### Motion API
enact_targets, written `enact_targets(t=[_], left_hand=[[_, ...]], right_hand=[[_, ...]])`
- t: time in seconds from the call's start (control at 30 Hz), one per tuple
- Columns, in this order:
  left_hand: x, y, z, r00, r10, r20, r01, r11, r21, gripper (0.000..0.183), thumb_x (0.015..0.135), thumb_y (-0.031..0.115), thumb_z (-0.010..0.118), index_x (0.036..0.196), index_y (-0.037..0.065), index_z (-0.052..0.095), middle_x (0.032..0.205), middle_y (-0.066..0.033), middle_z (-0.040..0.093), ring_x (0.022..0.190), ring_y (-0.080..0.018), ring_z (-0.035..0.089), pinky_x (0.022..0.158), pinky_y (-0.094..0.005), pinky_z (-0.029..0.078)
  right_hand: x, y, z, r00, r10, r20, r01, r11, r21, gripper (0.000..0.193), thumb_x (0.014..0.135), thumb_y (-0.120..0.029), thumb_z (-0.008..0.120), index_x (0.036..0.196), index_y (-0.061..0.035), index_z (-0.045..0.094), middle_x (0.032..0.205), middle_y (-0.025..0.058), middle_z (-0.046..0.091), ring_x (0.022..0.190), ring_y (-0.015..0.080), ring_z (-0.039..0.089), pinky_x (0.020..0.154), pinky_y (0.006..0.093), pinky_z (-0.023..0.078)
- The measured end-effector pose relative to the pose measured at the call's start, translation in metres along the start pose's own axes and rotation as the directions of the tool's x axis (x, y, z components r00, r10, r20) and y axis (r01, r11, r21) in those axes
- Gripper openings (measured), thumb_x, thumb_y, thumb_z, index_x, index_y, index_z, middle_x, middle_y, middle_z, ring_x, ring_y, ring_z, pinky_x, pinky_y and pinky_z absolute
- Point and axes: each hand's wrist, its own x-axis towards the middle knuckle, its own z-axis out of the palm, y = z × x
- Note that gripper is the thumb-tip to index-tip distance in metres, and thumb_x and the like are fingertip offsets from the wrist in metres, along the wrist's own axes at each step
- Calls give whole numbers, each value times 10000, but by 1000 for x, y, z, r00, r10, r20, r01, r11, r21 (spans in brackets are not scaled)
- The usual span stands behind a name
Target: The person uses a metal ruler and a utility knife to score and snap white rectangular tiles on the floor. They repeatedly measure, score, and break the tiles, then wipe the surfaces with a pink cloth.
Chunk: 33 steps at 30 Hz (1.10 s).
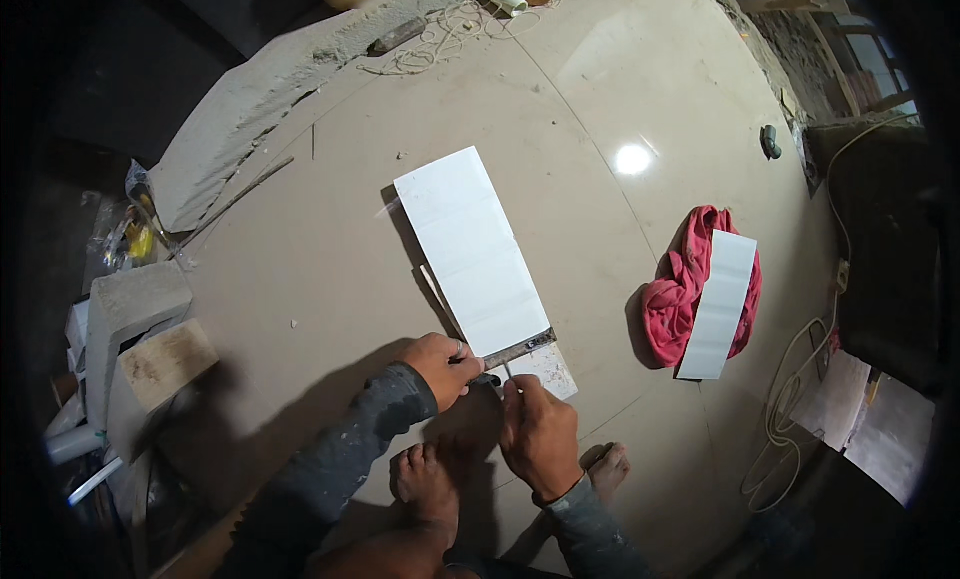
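A long white rectangular panel [470, 249], like a tile, lies slantwise before me. Across its near end runs a dark, worn straight bar [518, 350], with a short smudged part of the panel showing below it. My left hand [445, 367] is closed on the bar's left end, its fingers bent down at the panel's edge. In my right hand [540, 429] is a thin pen-like tool [507, 368], its tip close to the bar's lower edge. The fist hides most of this tool. A small dark object [484, 380] shows under the left fingers.
To the right, a narrow white strip [718, 304] rests on a crumpled pink cloth [680, 309]. Cable [785, 409] loops along the right side. Broken masonry [270, 99] and a wooden block [168, 363] stand left. String [440, 44] tangles at the back. My bare feet [428, 484] are close by.
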Motion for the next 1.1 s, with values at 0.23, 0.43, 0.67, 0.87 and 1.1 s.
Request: enact_targets(t=[0.23, 0.43, 0.67, 0.87, 1.1], left_hand=[[6, 2, -6, 1000, 3, 19, -3, 1000, 2, 341, 985, 313, 683, 1036, -10, 778, 799, -111, 760, 718, -166, 734, 699, -340, 577], [2, 10, -8, 998, -46, 31, 48, 997, -58, 313, 1005, 273, 686, 1007, -30, 761, 803, -80, 750, 727, -131, 698, 703, -306, 552], [2, 15, -11, 998, -54, 37, 54, 999, -4, 335, 981, 296, 685, 1045, -19, 781, 811, -121, 765, 724, -168, 751, 710, -329, 591], [3, 15, -11, 997, -67, 39, 66, 998, 10, 337, 976, 304, 683, 1042, -10, 785, 816, -114, 770, 719, -164, 746, 734, -330, 589], [0, 23, -14, 988, -142, 57, 140, 989, 40, 328, 980, 319, 679, 1041, 16, 789, 785, -87, 758, 711, -148, 726, 715, -328, 575]], right_hand=[[4, 0, 13, 1000, 30, 7, -29, 998, -59, 59, 984, -54, 646, 987, -4, 615, 761, 223, 660, 640, 426, 658, 553, 488, 495], [5, 3, 15, 999, 46, 4, -46, 995, -89, 113, 1006, -124, 635, 978, -27, 586, 800, 220, 667, 646, 441, 660, 541, 514, 507], [8, 3, 16, 999, 32, 4, -31, 996, -83, 121, 1011, -131, 631, 973, -25, 588, 792, 215, 666, 633, 437, 659, 538, 513, 510], [8, 2, 17, 999, 48, 5, -47, 993, -112, 122, 1009, -136, 629, 968, -26, 593, 793, 209, 666, 634, 426, 667, 538, 503, 521], [9, -2, 15, 998, 54, 11, -52, 992, -112, 109, 1001, -117, 625, 971, -13, 610, 801, 222, 672, 645, 430, 668, 552, 498, 519]])
